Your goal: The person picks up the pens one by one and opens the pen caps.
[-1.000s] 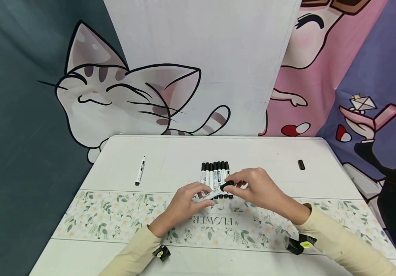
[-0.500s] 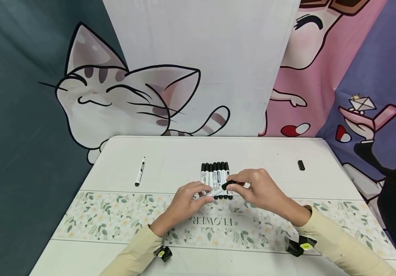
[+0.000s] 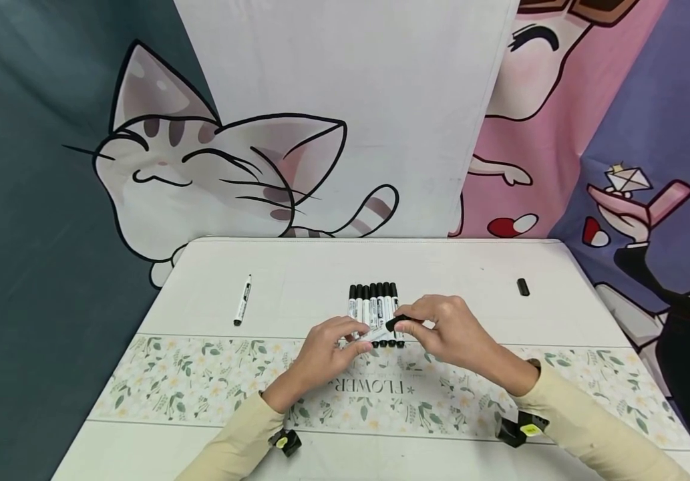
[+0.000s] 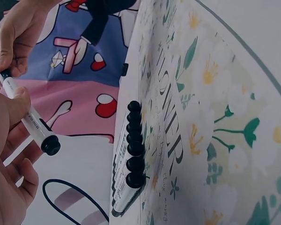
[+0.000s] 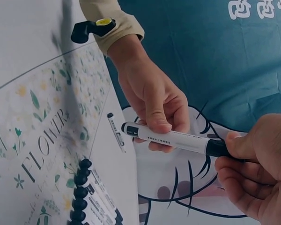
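My left hand (image 3: pixel 328 351) pinches the white barrel of a marker (image 5: pixel 173 138) between thumb and fingers. At the marker's other end my right hand (image 3: pixel 453 331) grips the black cap (image 5: pixel 218 147), which sits against the barrel. The marker is held tilted above the table, overlapping a row of capped markers (image 3: pixel 375 307) in the head view. In the left wrist view its black tail end (image 4: pixel 50 145) points toward the camera, and the capped end lies in the right hand's fingers.
An uncapped marker (image 3: pixel 243 300) lies on the left of the white table (image 3: pixel 296 280). A loose black cap (image 3: pixel 522 287) lies at the far right. A floral band printed FLOWER (image 3: pixel 200 381) crosses the table. Cartoon curtains (image 3: pixel 345 174) hang behind.
Both hands keep hold of the marker and cap. The marker has shifted slightly to the right between the hands, and the left thumb has moved up along it.
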Available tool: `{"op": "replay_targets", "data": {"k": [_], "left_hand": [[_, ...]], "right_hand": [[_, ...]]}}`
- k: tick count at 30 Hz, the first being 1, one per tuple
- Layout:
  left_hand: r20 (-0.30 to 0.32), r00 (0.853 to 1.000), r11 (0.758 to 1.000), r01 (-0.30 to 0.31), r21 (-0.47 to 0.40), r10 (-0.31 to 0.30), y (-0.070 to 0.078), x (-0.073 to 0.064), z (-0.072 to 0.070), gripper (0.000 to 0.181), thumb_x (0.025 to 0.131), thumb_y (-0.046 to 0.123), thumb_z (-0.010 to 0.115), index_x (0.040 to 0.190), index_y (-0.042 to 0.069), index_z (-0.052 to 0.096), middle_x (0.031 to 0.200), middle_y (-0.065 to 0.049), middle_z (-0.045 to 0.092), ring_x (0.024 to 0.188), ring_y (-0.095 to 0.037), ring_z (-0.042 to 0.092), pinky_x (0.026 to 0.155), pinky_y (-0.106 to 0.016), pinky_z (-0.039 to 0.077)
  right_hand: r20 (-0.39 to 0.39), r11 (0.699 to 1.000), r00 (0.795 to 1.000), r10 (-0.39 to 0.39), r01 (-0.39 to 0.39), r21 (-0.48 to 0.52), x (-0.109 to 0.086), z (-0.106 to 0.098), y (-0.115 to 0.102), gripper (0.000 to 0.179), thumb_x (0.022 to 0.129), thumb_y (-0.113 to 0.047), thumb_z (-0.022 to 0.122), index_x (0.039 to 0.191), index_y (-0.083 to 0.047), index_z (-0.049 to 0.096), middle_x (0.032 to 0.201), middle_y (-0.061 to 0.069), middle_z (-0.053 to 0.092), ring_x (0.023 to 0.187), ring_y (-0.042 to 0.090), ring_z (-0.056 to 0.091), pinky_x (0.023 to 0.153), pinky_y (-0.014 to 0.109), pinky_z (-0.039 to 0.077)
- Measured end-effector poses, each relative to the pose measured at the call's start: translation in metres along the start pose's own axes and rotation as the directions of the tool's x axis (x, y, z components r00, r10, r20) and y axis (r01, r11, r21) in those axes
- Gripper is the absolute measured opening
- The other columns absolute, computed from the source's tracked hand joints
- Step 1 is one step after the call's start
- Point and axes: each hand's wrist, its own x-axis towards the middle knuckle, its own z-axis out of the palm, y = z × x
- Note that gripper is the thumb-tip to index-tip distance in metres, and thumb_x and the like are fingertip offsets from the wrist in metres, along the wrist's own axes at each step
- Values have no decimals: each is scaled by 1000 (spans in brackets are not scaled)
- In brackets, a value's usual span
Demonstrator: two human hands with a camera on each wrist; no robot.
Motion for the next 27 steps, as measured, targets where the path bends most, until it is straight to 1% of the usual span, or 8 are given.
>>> {"op": "replay_targets", "data": {"k": [3, 7, 12, 20, 27], "left_hand": [[5, 1000, 1000, 12, -14, -12, 1, 0, -1, 23, 91, 23, 78, 111, 12, 76, 100, 2, 74, 83, -6, 63, 73, -32, 56], [12, 1000, 999, 27, -23, -26, 2, 0, -3, 22, 91, 24, 78, 111, 13, 77, 100, 5, 74, 83, -5, 62, 73, -30, 55], [14, 1000, 999, 27, -19, -27, 2, 0, -5, 20, 91, 24, 79, 108, 16, 77, 99, 7, 74, 82, -4, 62, 70, -29, 53], [34, 999, 999, 37, -33, -36, 1, 0, -7, 19, 90, 23, 79, 107, 15, 77, 98, 6, 74, 82, -5, 63, 71, -34, 55], [39, 998, 997, 42, -67, -39, -1, -3, -8, 18, 91, 16, 78, 108, 11, 77, 98, 3, 75, 82, -7, 65, 71, -35, 57]], "right_hand": [[6, 1000, 1000, 10, -10, 6, 0, 0, 0, 16, 85, -10, 83, 100, -7, 81, 90, 0, 78, 79, 9, 72, 62, 20, 53], [17, 1000, 1000, 21, -21, 13, 0, -1, -1, 18, 85, -10, 83, 103, -6, 81, 94, 3, 79, 83, 13, 74, 64, 19, 55], [15, 1000, 1000, 14, -15, 13, 0, 0, -1, 21, 84, -8, 83, 105, -5, 81, 95, 4, 79, 84, 15, 74, 65, 24, 58], [4, 1000, 1000, -7, 7, -3, -1, 1, 1, 23, 82, -5, 84, 105, -3, 81, 94, 5, 79, 81, 15, 74, 61, 26, 57], [-2, 1000, 1000, -15, 15, -11, -1, -2, 0, 23, 82, -2, 83, 105, -7, 81, 96, 3, 79, 82, 15, 74, 66, 25, 58]]}}
